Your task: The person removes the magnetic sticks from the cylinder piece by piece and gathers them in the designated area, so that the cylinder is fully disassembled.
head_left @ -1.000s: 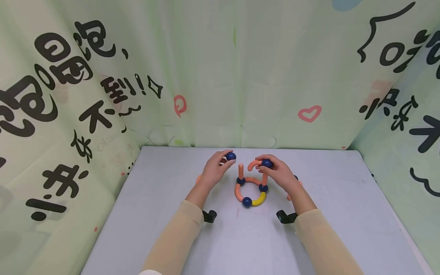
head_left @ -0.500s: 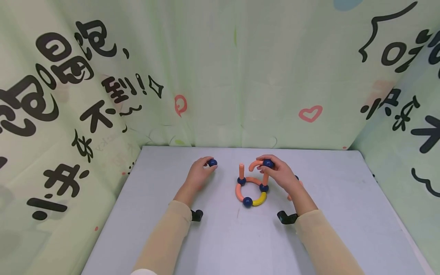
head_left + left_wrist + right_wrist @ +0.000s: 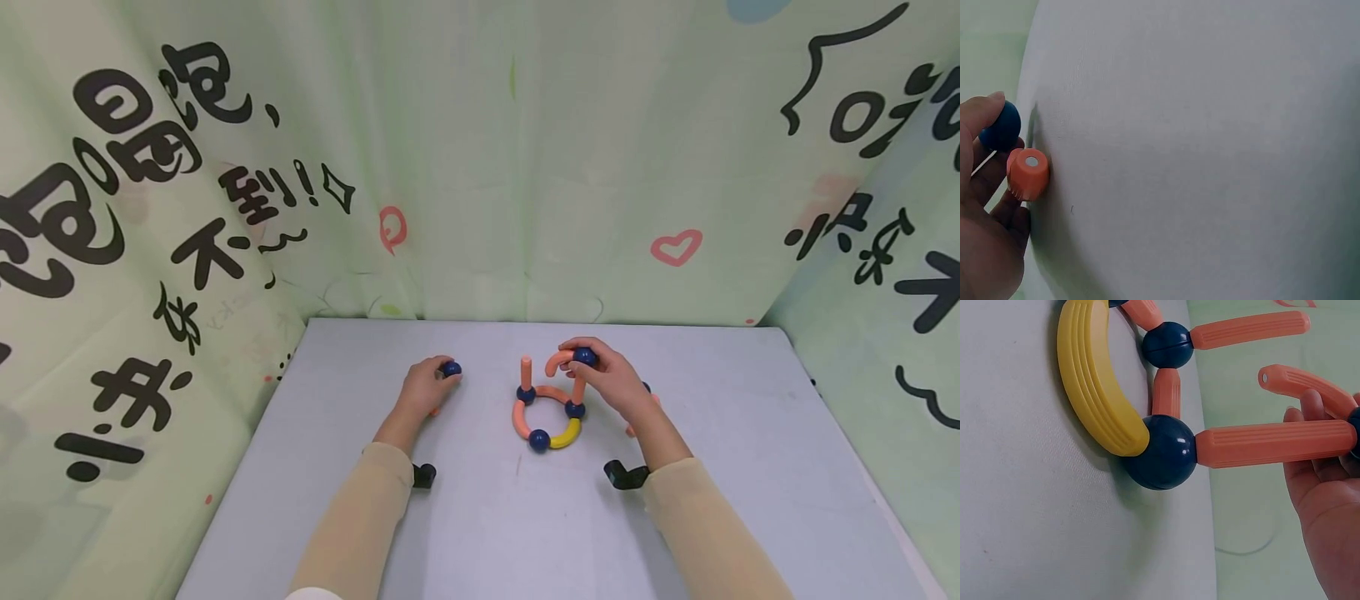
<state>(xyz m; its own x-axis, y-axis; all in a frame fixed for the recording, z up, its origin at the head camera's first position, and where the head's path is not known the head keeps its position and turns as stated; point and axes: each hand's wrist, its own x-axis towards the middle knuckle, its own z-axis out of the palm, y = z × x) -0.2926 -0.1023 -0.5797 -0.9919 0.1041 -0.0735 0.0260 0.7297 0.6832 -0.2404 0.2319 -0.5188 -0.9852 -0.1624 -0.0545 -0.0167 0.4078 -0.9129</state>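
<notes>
My left hand (image 3: 422,390) pinches a blue magnetic ball (image 3: 452,369) above the left of the table. An orange magnetic stick (image 3: 1029,175) shows end-on beside its lower fingers; whether they touch it I cannot tell. My right hand (image 3: 611,377) holds another blue ball (image 3: 585,357) at the top of an upright orange stick (image 3: 1275,444). A curved orange stick (image 3: 558,362) juts left from that ball. Below is a ring of curved orange sticks, a yellow curved stick (image 3: 566,434) and blue balls (image 3: 539,441). A second upright orange stick (image 3: 527,373) rises from the ring's left-back ball, its top bare.
Partly hidden behind my right wrist lie an orange piece (image 3: 631,431) and a dark blue ball (image 3: 647,387). The pale table (image 3: 517,533) ends at a printed green curtain (image 3: 465,167). Each wrist wears a black camera mount (image 3: 626,475).
My left hand has moved left and toward me, away from the ring, carrying the blue ball to the orange stick. My right hand has stayed nearly still.
</notes>
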